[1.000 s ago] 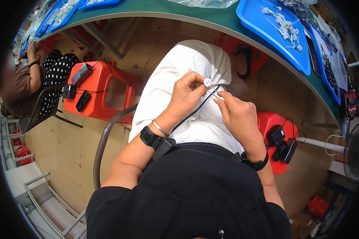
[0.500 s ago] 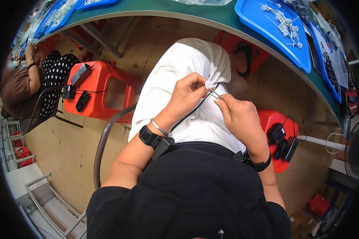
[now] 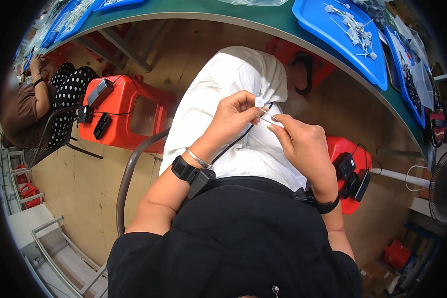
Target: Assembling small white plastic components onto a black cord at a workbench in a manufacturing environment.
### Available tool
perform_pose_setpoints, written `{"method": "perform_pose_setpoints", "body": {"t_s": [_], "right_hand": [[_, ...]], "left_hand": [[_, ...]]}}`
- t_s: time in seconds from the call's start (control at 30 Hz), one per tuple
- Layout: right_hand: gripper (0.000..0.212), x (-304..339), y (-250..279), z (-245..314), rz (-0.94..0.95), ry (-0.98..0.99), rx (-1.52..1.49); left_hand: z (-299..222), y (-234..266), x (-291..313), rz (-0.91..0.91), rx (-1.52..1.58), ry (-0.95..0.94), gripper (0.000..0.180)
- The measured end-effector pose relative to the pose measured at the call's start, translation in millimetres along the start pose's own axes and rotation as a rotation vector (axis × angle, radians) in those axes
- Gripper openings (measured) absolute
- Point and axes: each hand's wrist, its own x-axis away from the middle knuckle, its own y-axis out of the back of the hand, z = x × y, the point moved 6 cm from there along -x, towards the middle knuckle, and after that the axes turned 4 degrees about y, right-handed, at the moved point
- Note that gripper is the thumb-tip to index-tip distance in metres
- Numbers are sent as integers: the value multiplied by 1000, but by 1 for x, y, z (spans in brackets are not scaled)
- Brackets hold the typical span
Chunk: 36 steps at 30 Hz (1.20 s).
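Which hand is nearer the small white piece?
Left: the left hand pinches the small white piece from its left side. The right hand is farther off, to its lower right in the picture, holding a thin rod-like item.

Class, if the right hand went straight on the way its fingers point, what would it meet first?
Probably the left hand, which pinches a small white piece; exact depth is hard to judge.

The small white piece looks like smooth plastic, the slim tool like polished metal. The blue tray and red stool are glossy plastic; the worktop is smooth, with a dull sheen. Trousers and shirt are matt cloth, the bracelet shiny metal.
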Motion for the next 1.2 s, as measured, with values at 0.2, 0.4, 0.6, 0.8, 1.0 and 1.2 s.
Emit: {"method": "perform_pose_setpoints", "body": {"t_s": [0.2,0.4,0.6,0.8,1.0,1.2], "right_hand": [[19,1,-6,-4,-101,40,95],[20,1,-9,-3,-146,84,185],[18,-1,-10,3,-98,123,413],[24,0,-13,4,-114,111,478],[24,0,-17,3,-168,128,471],[25,-2,-16,3,-169,124,413]], "left_hand": [[-4,-2,1,16,-42,18,8],[-2,-3,0,12,-63,13,8],[1,-2,0,-20,-137,29,6],[0,-3,0,-32,-189,40,5],[1,-2,0,-45,-168,62,4],[-2,-1,-1,-47,-102,29,6]]}}
